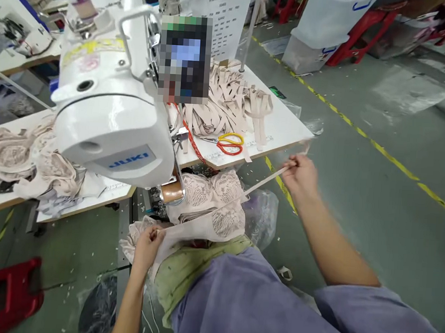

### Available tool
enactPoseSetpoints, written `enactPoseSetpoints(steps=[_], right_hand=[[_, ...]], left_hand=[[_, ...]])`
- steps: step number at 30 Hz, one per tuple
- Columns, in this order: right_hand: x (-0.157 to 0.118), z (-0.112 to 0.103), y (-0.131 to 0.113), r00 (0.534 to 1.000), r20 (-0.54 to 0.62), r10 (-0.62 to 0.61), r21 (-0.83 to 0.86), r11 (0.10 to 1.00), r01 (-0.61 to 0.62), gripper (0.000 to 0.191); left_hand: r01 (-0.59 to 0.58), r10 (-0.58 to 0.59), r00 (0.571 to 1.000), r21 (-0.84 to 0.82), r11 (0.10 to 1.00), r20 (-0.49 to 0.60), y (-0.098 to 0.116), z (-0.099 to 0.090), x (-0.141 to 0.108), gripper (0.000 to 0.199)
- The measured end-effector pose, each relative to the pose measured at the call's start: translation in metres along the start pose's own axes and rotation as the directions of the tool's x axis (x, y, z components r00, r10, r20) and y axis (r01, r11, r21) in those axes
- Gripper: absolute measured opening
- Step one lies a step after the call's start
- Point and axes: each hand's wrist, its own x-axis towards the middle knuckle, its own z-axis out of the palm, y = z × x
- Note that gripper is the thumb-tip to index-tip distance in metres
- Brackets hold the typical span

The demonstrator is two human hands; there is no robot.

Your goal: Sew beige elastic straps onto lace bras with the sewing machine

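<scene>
My right hand (296, 172) pinches the end of a narrow beige strap (267, 180), stretched down-left to a beige lace bra (228, 221) over my lap. My left hand (153, 236) is closed on the garment's left edge. More lace pieces (196, 189) lie just beyond it, below the white sewing machine (115, 130). Scissors with yellow and red handles (230, 144) rest on the white table (285, 127), beside a heap of beige straps (226, 99).
Beige lace garments (44, 160) cover the left table. A red stool (9, 294) stands at lower left. Plastic bins (309, 46) and another red stool (360, 37) stand on the floor at upper right. A plastic bag (262, 216) hangs beside my lap.
</scene>
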Motion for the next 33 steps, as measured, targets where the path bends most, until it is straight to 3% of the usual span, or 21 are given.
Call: enactPoseSetpoints(steps=[3,6,8,10,11,13,15,17,21,26,31,33], right_hand=[[0.015,0.005,-0.021,0.994,-0.101,-0.045,-0.004,0.999,0.045,0.025],[0.002,0.017,-0.02,0.991,-0.096,-0.095,-0.061,0.994,0.089,0.023],[-0.027,0.025,-0.008,0.996,0.001,-0.09,-0.132,0.987,0.089,0.017],[-0.068,0.032,0.009,0.978,0.208,-0.027,-0.258,0.963,0.082,0.02],[-0.09,0.035,0.016,0.89,0.454,0.043,-0.414,0.894,0.168,0.018],[-0.13,0.041,0.026,0.677,0.728,0.108,-0.496,0.765,0.411,0.015],[-0.159,0.047,0.029,0.487,0.855,0.18,-0.465,0.68,0.566,0.011],[-0.176,0.052,0.027,0.385,0.895,0.223,-0.432,0.641,0.634,0.011],[-0.188,0.056,0.023,0.323,0.913,0.247,-0.407,0.556,0.725,0.015],[-0.188,0.06,0.019,0.239,0.92,0.311,-0.374,0.512,0.773,0.018],[-0.183,0.071,0.011,0.196,0.885,0.421,-0.429,0.577,0.695,0.019],[-0.181,0.073,0.01,0.199,0.868,0.456,-0.474,0.638,0.607,0.021]], left_hand=[[0.007,-0.008,0.965,-0.007,1.0,-0.264,-0.004,0.018,0.009,0.051],[-0.005,0.022,0.894,0.038,0.999,-0.448,0.004,0.036,0.014,0.052],[-0.046,0.08,0.885,0.085,0.995,-0.459,0.018,0.043,0.012,0.042],[-0.138,0.172,0.919,0.119,0.983,-0.356,0.036,0.045,0.007,0.032],[-0.193,0.221,0.934,0.124,0.973,-0.279,0.047,0.044,0.004,0.028],[-0.293,0.307,0.942,0.115,0.949,-0.138,0.07,0.04,-0.005,0.024],[-0.366,0.372,0.927,0.102,0.925,-0.049,0.092,0.034,-0.014,0.025],[-0.433,0.431,0.901,0.106,0.895,0.042,0.11,0.027,-0.021,0.028],[-0.52,0.493,0.853,0.199,0.831,0.169,0.127,0.023,-0.031,0.035],[-0.57,0.552,0.82,0.296,0.767,0.15,0.123,0.029,-0.036,0.02],[-0.68,0.724,0.684,0.438,0.589,0.089,0.116,0.038,-0.035,0.027],[-0.684,0.71,0.696,0.4,0.611,0.106,0.116,0.037,-0.035,0.028]])
